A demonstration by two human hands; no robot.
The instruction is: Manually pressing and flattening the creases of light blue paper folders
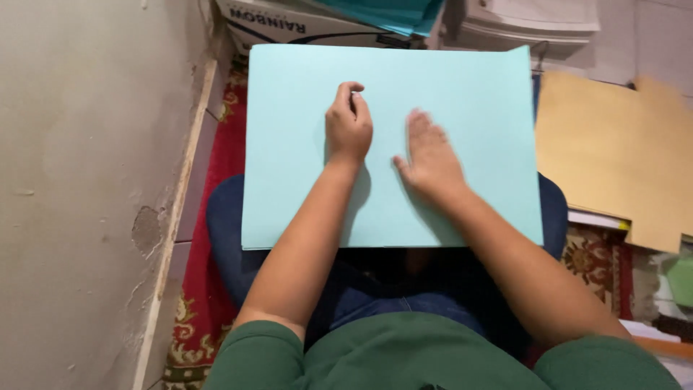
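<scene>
A large light-blue sheet of paper (462, 94) lies across my lap, resting on my knees in dark blue trousers. My left hand (348, 124) is curled into a fist on the sheet's upper middle, with something small and white pinched at its fingertips; I cannot tell what it is. My right hand (429, 153) lies flat on the sheet just to the right of it, fingers spread and palm down.
A plaster wall (86, 180) with a wooden edge strip runs down the left. Tan cardboard sheets (613, 152) lie to the right on a red patterned rug (216, 166). A cardboard box (289, 25), teal papers (393, 14) and a white object (527, 22) sit beyond the sheet.
</scene>
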